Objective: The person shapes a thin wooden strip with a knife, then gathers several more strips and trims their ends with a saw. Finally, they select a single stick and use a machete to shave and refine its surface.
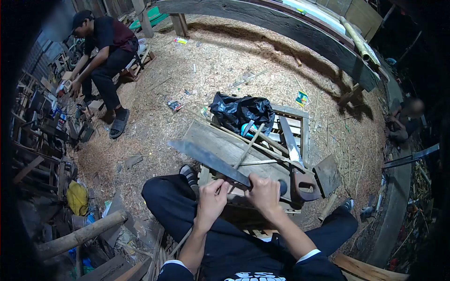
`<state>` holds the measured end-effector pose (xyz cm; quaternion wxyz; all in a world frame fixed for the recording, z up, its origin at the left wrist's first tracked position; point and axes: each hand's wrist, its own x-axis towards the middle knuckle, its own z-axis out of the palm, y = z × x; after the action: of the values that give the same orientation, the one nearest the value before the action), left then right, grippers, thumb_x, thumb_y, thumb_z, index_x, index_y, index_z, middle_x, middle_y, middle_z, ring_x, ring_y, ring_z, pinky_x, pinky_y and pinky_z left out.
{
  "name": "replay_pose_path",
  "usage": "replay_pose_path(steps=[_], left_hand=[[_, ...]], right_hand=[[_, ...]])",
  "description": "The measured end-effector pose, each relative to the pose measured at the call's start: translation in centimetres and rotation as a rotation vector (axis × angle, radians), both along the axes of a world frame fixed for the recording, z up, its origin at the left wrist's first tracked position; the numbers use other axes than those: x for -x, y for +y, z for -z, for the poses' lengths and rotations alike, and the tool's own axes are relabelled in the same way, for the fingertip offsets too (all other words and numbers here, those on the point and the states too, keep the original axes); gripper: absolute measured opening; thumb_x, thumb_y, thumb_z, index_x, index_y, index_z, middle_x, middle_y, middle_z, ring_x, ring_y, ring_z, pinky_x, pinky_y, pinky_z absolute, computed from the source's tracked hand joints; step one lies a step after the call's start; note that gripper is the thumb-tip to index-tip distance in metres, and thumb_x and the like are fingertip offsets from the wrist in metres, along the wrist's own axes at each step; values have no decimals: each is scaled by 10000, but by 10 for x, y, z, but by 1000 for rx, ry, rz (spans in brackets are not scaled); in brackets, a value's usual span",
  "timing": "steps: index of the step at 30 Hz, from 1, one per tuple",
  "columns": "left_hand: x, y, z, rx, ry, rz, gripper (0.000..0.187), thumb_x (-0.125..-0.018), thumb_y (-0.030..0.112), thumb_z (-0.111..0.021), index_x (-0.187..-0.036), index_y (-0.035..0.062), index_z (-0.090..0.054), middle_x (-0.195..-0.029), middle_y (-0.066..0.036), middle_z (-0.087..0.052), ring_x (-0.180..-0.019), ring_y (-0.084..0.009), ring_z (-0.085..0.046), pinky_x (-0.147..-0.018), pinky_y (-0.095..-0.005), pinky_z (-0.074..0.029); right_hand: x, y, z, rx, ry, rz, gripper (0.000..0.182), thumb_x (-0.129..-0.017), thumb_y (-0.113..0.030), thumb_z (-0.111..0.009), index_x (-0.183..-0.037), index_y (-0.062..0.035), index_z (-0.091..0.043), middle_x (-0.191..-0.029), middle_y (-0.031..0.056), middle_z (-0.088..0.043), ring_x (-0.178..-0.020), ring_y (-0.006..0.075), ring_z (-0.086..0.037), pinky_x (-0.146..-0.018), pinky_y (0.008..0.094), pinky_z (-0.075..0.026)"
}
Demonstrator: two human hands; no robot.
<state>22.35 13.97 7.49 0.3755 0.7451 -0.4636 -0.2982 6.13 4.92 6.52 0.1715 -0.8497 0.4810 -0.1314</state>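
Observation:
A machete (210,160) extends to the upper left over the low wooden bench, its far end smeared by motion. My right hand (265,193) is wrapped round its near end; the handle is hidden in the fist. Close to the blade's lower edge, my left hand (212,199) is closed in a pinch. What it holds is too small and covered to name. Beneath both hands is the bench with a wide board (201,133) on top. A handsaw (295,157) lies to the right of my right hand, and a thin stick (249,146) crosses the board.
A black plastic bag (241,112) lies at the bench's far side, beside a slatted wooden frame (304,136). Scrap wood and a bamboo pole (84,234) crowd the left. One person (105,61) sits upper left, another (405,119) far right. A heavy beam (272,21) spans the back.

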Motion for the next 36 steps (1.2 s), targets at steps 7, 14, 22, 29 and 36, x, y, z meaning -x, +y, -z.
replay_pose_path(steps=[7, 14, 22, 29, 36], left_hand=[[4, -4, 3, 201, 68, -54, 186, -962, 90, -665, -998, -91, -689, -850, -240, -695, -736, -260, -697, -668, -356, -506], [9, -5, 7, 283, 55, -62, 249, -975, 113, -667, -1108, -95, -704, -975, -247, -747, -878, -273, -761, -750, -317, -555], [13, 0, 4, 209, 80, -48, 249, -975, 99, -672, -1142, -83, -699, -979, -224, -754, -853, -200, -736, -734, -320, -541], [12, 8, 9, 222, 110, -22, 261, -982, 133, -666, -1138, -70, -710, -1007, -246, -739, -916, -343, -741, -788, -378, -557], [9, 2, 0, 223, 107, -90, 267, -968, 121, -681, -1132, -88, -708, -1013, -244, -747, -929, -321, -753, -819, -368, -564]], right_hand=[[-1, -2, 5, 61, 26, 51, 176, -694, -177, -775, -767, -74, -653, -649, 201, -651, -627, 401, -675, -598, 501, -528], [4, -20, -5, 132, 1, 50, 231, -702, -206, -804, -819, -73, -656, -701, 176, -685, -671, 387, -701, -626, 500, -553], [2, -28, 1, 105, 24, 145, 213, -693, -174, -791, -819, -66, -656, -713, 182, -686, -693, 397, -697, -622, 513, -540], [8, -48, -2, 114, -19, 236, 141, -762, -195, -743, -780, -75, -671, -682, 189, -670, -649, 396, -680, -623, 506, -532], [5, -11, -7, 55, 48, 21, 230, -704, -229, -808, -810, -82, -667, -700, 175, -683, -698, 388, -699, -646, 508, -541]])
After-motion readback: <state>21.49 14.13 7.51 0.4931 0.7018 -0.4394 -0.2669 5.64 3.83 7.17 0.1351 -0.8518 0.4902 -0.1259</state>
